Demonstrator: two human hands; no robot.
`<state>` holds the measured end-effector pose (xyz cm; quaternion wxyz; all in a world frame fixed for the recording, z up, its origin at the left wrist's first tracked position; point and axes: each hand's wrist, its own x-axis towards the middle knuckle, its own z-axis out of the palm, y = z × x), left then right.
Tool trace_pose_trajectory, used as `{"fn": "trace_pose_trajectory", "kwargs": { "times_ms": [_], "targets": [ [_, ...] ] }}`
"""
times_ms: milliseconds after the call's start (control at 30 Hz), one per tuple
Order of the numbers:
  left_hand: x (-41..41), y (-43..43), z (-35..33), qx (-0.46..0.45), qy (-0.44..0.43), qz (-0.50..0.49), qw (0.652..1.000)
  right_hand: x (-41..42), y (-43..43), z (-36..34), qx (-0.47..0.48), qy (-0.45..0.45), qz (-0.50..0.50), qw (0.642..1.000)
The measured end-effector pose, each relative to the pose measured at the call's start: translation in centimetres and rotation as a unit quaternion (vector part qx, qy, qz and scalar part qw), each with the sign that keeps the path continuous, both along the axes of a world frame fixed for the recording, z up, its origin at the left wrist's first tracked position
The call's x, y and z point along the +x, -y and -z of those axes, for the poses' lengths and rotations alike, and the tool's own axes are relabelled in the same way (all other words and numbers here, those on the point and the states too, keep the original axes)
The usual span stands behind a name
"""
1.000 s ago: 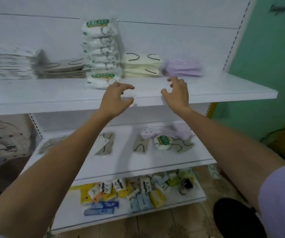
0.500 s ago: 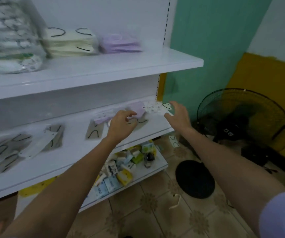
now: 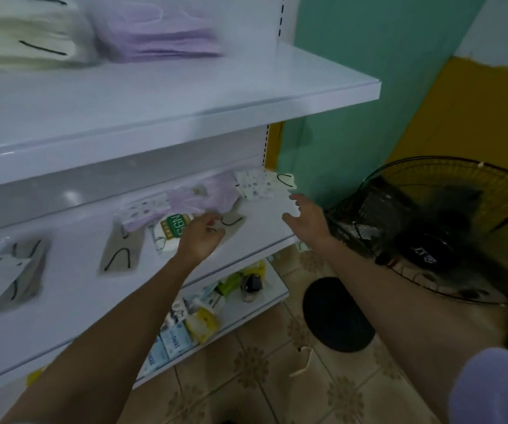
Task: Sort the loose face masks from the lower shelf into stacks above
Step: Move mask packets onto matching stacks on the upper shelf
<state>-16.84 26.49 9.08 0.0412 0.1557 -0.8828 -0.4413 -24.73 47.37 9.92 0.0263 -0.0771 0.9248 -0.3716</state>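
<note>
Head view: left hand (image 3: 200, 238) is curled over loose masks (image 3: 203, 195) at frame centre, grip unreadable through blur; right hand (image 3: 304, 217) is held spread wide above lower shelf (image 3: 265, 221).

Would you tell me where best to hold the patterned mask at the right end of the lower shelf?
Probably its near edge, from the front right: the patterned mask lies flat on the lower shelf, so a pinch at that edge suits, and the right hand is open beside it.
</note>
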Motion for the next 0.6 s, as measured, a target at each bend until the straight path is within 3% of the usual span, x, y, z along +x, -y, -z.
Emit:
{"fn": "trace_pose_trajectory", "kwargs": {
  "times_ms": [233,600],
  "targets": [
    [-6.0,-2.4,4.3,0.005,0.087,-0.019,0.996,-7.4,-2.6,4.4,0.077,0.059,-0.007,0.995],
    [-14.7,-4.4,7.9,0.045,0.076,-0.151,0.985,-20.7,-0.3,8.8,0.170,0.077,-0.204,0.961]
  ]
}}
